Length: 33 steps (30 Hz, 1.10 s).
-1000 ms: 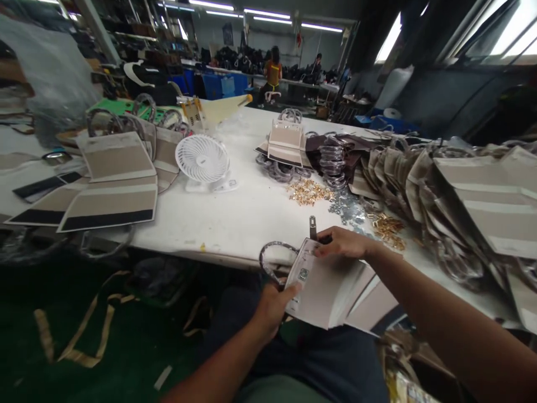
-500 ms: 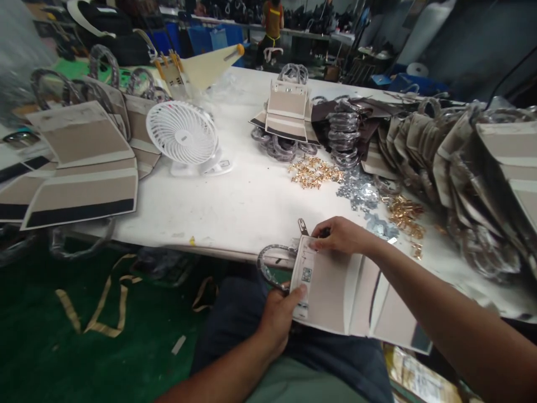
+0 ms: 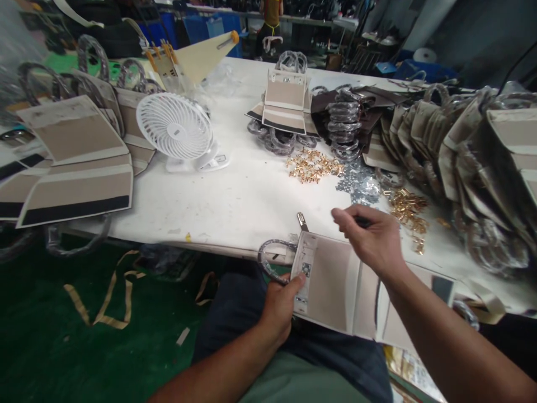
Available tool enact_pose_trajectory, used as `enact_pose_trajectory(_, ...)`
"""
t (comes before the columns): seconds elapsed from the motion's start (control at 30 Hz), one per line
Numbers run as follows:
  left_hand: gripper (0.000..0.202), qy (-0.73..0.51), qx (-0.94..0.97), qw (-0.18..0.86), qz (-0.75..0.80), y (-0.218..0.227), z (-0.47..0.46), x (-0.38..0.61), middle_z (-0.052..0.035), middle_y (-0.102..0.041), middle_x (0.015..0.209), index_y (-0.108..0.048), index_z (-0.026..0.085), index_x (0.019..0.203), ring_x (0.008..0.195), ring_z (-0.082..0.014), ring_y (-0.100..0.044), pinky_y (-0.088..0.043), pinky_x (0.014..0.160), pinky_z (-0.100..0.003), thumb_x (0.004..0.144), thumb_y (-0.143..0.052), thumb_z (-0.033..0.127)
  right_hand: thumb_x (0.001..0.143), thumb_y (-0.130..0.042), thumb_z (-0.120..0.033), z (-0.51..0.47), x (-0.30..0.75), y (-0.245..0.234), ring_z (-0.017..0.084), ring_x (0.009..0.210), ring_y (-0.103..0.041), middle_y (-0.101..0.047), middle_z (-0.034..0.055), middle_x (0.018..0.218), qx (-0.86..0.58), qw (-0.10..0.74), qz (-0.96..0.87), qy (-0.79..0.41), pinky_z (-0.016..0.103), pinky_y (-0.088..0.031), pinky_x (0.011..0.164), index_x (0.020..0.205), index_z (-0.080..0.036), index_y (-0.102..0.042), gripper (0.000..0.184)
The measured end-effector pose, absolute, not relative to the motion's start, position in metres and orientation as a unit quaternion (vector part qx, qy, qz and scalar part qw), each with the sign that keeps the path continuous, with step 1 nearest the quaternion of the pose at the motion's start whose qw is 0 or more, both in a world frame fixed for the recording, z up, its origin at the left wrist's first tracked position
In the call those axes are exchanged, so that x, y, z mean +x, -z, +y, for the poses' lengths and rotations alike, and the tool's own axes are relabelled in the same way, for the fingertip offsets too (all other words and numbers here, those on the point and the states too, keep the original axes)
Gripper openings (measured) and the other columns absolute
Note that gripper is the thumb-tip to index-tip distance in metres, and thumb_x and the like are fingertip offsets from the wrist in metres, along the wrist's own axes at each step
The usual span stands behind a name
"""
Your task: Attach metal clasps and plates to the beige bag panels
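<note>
**A:** Head cam up. Where's the work piece?

**B:** I see a folded beige-and-cream bag panel (image 3: 325, 285) held over the lap, just off the near edge of the white worktable (image 3: 235, 207). Its far flap reaches back over the table.

**A:** Grip?

**B:** Left hand (image 3: 279, 308) is pressed closed, pinching the panel's near edge, with the thumb on top. The end of a plastic-wrapped bag handle (image 3: 268, 252) sits right by that thumb. Looks like the pinch keeps panel and handle steady together, but I can't confirm the handle is caught in it.

**A:** Right?

**B:** Right hand (image 3: 369, 238) is raised clear of the panel, fingers curled. Something thin and dark may sit between them, but it's too small to tell. Nearest thing is a metal tab (image 3: 301, 221) sticking out past the panel's top edge.

**A:** Parts layout?

**B:** Gold fittings (image 3: 312, 165) and silver fittings (image 3: 358, 187) lie loose on the table, just beyond the right hand. My read: kept loose there for easy reach. Stacked bags (image 3: 447, 137) are banked along the right side.
</note>
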<state>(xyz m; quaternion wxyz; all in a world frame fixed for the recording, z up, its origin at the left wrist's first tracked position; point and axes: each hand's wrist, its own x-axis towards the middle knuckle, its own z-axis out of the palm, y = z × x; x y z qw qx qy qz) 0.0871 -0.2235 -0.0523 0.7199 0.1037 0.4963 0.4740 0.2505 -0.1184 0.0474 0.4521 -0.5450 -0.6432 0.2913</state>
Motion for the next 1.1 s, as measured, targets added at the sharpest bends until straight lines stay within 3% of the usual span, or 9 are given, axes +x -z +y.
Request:
enact_pose_trajectory(0.07,0.045,-0.482,0.099,0.716,0.495,0.05,-0.223,0.091,-0.0134,-0.08,0.081,-0.081,0.007,0.093,0.07,-0.0257,-0.075,-0.058,0.067,-0.031,0.065,-0.091,0.041,0.094,-0.07,-0.048,-0.136,0.24,-0.052,0.013,0.047,-0.05,-0.052,-0.0034,0.056,-0.501,0.578,-0.534,-0.361,0.027,-0.042,0.047,0.063,-0.022,-0.056,0.042)
enact_pose_trajectory(0.13,0.042,-0.488,0.096,0.714,0.493,0.048,-0.222,0.093,-0.0128,-0.08,0.08,-0.081,0.008,0.091,0.069,-0.0252,-0.075,-0.058,0.066,-0.031,0.066,-0.09,0.04,0.095,-0.067,-0.045,-0.147,0.229,-0.046,0.012,0.044,-0.046,-0.044,-0.0053,0.054,-0.44,0.645,-0.45,-0.433,0.026,-0.041,0.044,0.062,-0.023,-0.047,0.044)
enact_pose_trajectory(0.4,0.04,-0.489,0.083,0.713,0.495,0.048,-0.22,0.094,-0.0111,-0.078,0.079,-0.081,0.009,0.091,0.07,-0.0248,-0.073,-0.057,0.069,-0.032,0.066,-0.09,0.038,0.095,-0.061,-0.033,-0.157,0.214,-0.008,0.012,0.043,-0.036,-0.038,-0.0061,0.05,-0.394,0.692,-0.36,-0.485,0.026,-0.033,0.042,0.06,-0.024,-0.038,0.043)
enact_pose_trajectory(0.5,0.038,-0.487,0.089,0.715,0.494,0.047,-0.22,0.093,-0.0101,-0.078,0.079,-0.081,0.009,0.092,0.07,-0.0227,-0.072,-0.056,0.067,-0.03,0.068,-0.088,0.037,0.097,-0.061,-0.032,-0.165,0.204,-0.011,0.013,0.046,-0.044,-0.046,-0.0041,0.052,-0.409,0.656,-0.451,-0.446,0.028,-0.036,0.047,0.06,-0.024,-0.044,0.042)
enact_pose_trajectory(0.67,0.03,-0.49,0.1,0.692,0.52,0.048,-0.221,0.091,-0.0072,-0.074,0.07,-0.077,0.012,0.077,0.059,-0.0168,-0.065,-0.048,0.055,-0.024,0.067,-0.089,0.037,0.096,-0.066,-0.038,-0.163,0.184,-0.03,0.012,0.052,-0.047,-0.054,-0.0013,0.054,-0.446,0.434,-0.67,-0.405,0.028,-0.037,0.054,0.055,-0.021,-0.05,0.047)
enact_pose_trajectory(0.83,0.033,-0.495,0.099,0.706,0.497,0.052,-0.223,0.092,-0.0093,-0.074,0.068,-0.078,0.011,0.077,0.057,-0.0175,-0.065,-0.048,0.054,-0.025,0.065,-0.088,0.039,0.097,-0.063,-0.046,-0.145,0.176,-0.047,0.012,0.045,-0.045,-0.053,-0.0019,0.049,-0.483,0.435,-0.598,-0.469,0.027,-0.035,0.047,0.054,-0.021,-0.052,0.051)
enact_pose_trajectory(0.97,0.026,-0.51,0.087,0.694,0.5,0.052,-0.224,0.093,-0.0058,-0.07,0.062,-0.075,0.012,0.068,0.052,-0.0145,-0.06,-0.045,0.052,-0.024,0.064,-0.088,0.035,0.096,-0.063,-0.043,-0.144,0.169,-0.046,0.011,0.049,-0.043,-0.05,-0.002,0.049,-0.455,0.375,-0.662,-0.463,0.026,-0.033,0.05,0.052,-0.021,-0.05,0.051)
enact_pose_trajectory(1.1,0.027,-0.513,0.085,0.7,0.488,0.051,-0.225,0.093,-0.0066,-0.071,0.064,-0.076,0.012,0.071,0.053,-0.0153,-0.061,-0.045,0.053,-0.025,0.064,-0.088,0.036,0.097,-0.061,-0.041,-0.149,0.179,-0.04,0.012,0.051,-0.043,-0.05,-0.0014,0.051,-0.458,0.357,-0.688,-0.436,0.028,-0.034,0.052,0.052,-0.021,-0.05,0.051)
